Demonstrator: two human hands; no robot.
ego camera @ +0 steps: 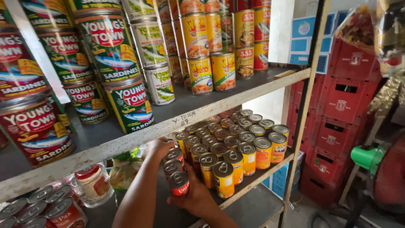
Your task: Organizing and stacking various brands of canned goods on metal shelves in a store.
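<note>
Both hands are in on the lower shelf. The right hand [198, 198] comes up from below and wraps around a small red-labelled tin can with a pull-tab lid [179, 184], fingers closed on its side, at the front edge of the grey lower shelf board [253, 179]. The left hand [159, 147] reaches under the whitewashed wooden upper shelf rail [190, 120] and rests on two more red-labelled tins [173, 162] stacked just behind. Whether it grips them or only steadies them, I cannot tell; its fingers are hidden behind the cans.

Here is the risk. That held can sits right at the shelf lip, partly over open air. If the right hand slackens, it drops toward the shelf below. Just beside it stand tight rows of yellow-labelled pull-tab cans [236, 162], the nearest one touching distance from the fingers. A careless nudge sideways could knock the front row, and those cans stand at the edge too.

The short red stack is narrow and looks easy to topple if the left hand bumps it. And the forearm passes close to a clear plastic jar with a red lid [93, 182] at the left; a wide elbow could clip it.
</note>
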